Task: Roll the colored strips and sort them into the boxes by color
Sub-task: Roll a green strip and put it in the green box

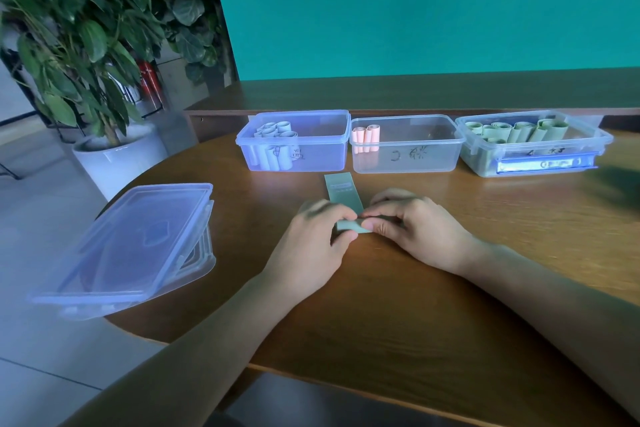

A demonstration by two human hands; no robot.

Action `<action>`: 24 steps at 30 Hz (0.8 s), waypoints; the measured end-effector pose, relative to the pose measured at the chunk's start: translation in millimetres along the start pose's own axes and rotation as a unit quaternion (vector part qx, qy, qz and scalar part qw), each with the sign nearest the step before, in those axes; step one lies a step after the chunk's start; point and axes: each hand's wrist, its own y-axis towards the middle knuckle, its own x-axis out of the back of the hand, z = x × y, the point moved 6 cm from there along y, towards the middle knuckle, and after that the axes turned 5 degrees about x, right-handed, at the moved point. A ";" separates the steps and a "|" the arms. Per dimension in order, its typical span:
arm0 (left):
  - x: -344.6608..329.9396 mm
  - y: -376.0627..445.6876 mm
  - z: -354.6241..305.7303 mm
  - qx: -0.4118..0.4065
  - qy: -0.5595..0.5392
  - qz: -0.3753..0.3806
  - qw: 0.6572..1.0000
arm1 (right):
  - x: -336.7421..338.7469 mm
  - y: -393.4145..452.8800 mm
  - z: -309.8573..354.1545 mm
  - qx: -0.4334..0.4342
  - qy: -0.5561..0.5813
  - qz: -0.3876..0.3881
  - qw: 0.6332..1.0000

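Note:
A pale blue-green strip (343, 192) lies flat on the wooden table (415, 305), its near end curled up between my hands. My left hand (313, 246) and my right hand (420, 232) both pinch that rolled end from either side. Behind stand three clear boxes: the left box (311, 163) holds several light blue rolls (273, 133), the middle box (415, 163) holds pink rolls (366, 137), and the right box (485, 163) holds several green rolls (519, 130).
A lidded clear box (138, 246) sits tilted at the table's left edge. A potted plant in a white pot (117, 156) stands on the floor beyond it. A raised wooden ledge (415, 94) runs behind the boxes.

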 end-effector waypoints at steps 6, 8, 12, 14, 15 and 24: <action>-2.9 3.1 4.6 0.019 -0.008 0.005 1.000 | -1.6 0.2 2.3 -0.005 -0.035 0.038 0.999; -3.2 4.5 5.3 0.028 -0.013 0.008 0.999 | -1.4 0.3 2.1 -0.021 -0.050 0.045 0.998; -4.4 7.1 5.4 0.036 -0.007 0.008 0.999 | 0.2 -1.5 1.0 -0.030 -0.043 0.024 0.998; -4.5 7.8 5.3 0.036 -0.004 0.006 0.999 | 0.2 -1.4 0.1 -0.024 -0.042 0.018 0.999; -4.6 8.4 5.5 0.036 -0.002 0.004 0.999 | 0.2 -0.8 -1.0 -0.023 -0.039 0.014 0.999; -6.3 13.6 1.8 -0.001 0.012 0.004 1.000 | -0.2 7.7 -9.3 -0.043 -0.047 0.022 0.998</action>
